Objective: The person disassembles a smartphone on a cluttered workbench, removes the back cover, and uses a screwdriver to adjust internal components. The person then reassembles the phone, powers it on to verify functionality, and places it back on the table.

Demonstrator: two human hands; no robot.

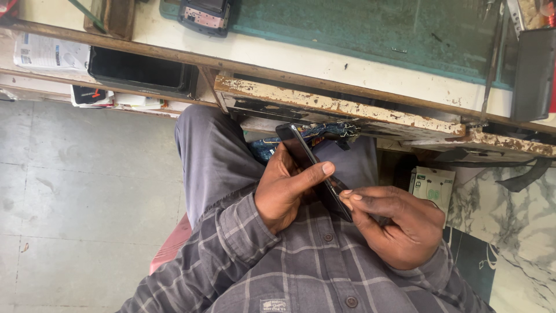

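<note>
A dark smartphone [302,152] is held edge-on over my lap, below a worn wooden drawer. My left hand [285,189] wraps around its back and left side, thumb stretched across the screen side. My right hand [395,223] pinches the phone's near lower end with thumb and fingertips curled against the edge. Both forearms wear a grey plaid shirt. A patterned blue cloth [324,132] lies on my lap behind the phone.
A chipped white workbench with a green mat [370,29] runs along the top, with a small dark device [205,14] on it. The peeling drawer [336,107] juts out above my knees. A black tray [142,71] sits on a lower shelf; a small box [431,185] stands at the right.
</note>
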